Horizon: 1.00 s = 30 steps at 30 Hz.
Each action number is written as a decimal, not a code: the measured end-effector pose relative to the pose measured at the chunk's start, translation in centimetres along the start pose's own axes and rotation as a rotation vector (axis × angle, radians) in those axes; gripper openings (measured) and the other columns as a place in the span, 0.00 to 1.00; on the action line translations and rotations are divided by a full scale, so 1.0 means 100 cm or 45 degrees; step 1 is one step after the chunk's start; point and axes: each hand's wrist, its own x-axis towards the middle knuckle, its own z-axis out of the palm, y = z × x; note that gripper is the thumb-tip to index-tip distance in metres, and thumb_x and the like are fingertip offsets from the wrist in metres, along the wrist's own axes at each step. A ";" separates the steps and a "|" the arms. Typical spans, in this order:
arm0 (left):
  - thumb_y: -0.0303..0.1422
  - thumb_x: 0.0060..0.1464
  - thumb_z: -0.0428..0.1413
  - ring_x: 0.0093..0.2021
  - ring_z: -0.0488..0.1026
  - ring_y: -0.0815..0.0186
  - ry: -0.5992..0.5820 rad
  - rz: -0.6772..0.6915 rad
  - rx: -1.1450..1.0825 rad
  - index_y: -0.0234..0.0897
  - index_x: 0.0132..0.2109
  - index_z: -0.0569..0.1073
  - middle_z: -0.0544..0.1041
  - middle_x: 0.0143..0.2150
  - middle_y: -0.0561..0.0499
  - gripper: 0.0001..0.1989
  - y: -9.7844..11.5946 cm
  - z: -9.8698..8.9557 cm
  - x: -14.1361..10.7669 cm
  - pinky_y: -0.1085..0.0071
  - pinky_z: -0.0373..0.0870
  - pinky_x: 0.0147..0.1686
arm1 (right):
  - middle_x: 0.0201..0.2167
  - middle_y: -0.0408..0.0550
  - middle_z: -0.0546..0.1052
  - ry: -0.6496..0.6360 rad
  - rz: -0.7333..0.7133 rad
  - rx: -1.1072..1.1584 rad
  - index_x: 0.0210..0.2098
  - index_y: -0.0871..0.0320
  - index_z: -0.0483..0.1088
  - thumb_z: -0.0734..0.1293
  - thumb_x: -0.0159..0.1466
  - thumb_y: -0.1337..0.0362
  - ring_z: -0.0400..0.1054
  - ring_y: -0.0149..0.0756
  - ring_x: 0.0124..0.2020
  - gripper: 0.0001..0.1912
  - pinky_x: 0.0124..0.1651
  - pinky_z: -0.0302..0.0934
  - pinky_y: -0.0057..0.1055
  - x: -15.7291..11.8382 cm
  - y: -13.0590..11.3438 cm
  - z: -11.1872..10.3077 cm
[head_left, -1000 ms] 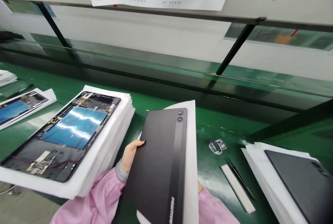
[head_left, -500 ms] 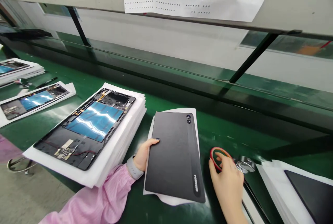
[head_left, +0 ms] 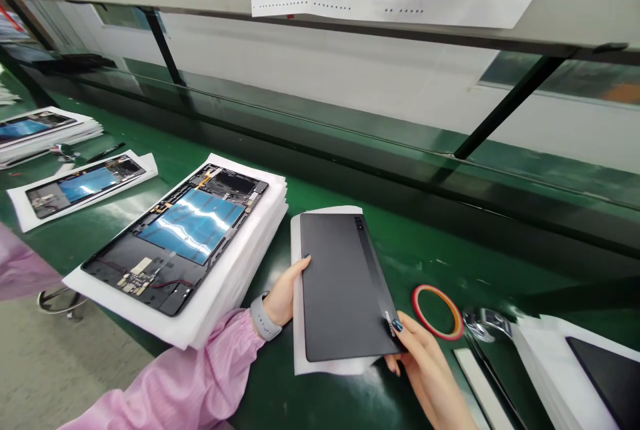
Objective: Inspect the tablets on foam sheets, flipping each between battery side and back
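Both hands hold a dark grey tablet back cover (head_left: 340, 283), its outer side with two camera lenses facing up. My left hand (head_left: 284, 291) pinches the left long edge, thumb on top and the other fingers hidden underneath. At the lower right corner, my right hand (head_left: 420, 357) grips with the thumb on top and fingers below. A white sheet (head_left: 298, 323) lies beneath the cover and sticks out on its left. A roll of red-edged tape (head_left: 438, 312) rests on the green table just beyond my right hand.
Left of me, an opened tablet with a blue film (head_left: 193, 223) tops a tall stack of white sheets (head_left: 240, 270). Tweezers (head_left: 493, 377), a pale strip (head_left: 470, 380) and a shiny metal piece (head_left: 487, 322) lie right. Another sheet stack (head_left: 545, 363) carries a dark panel. A co-worker's pink sleeve (head_left: 25, 263) shows left.
My right hand has left the tape roll, moved left and taken the cover's lower right corner. The cover's right side is now tilted. The view has shifted slightly.
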 end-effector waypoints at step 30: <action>0.39 0.56 0.57 0.43 0.80 0.51 -0.312 -0.099 0.076 0.27 0.42 0.79 0.83 0.35 0.40 0.17 -0.009 -0.001 0.002 0.62 0.72 0.49 | 0.54 0.59 0.72 -0.107 -1.231 -1.321 0.56 0.60 0.67 0.59 0.63 0.76 0.66 0.50 0.55 0.23 0.52 0.66 0.48 -0.024 0.014 0.035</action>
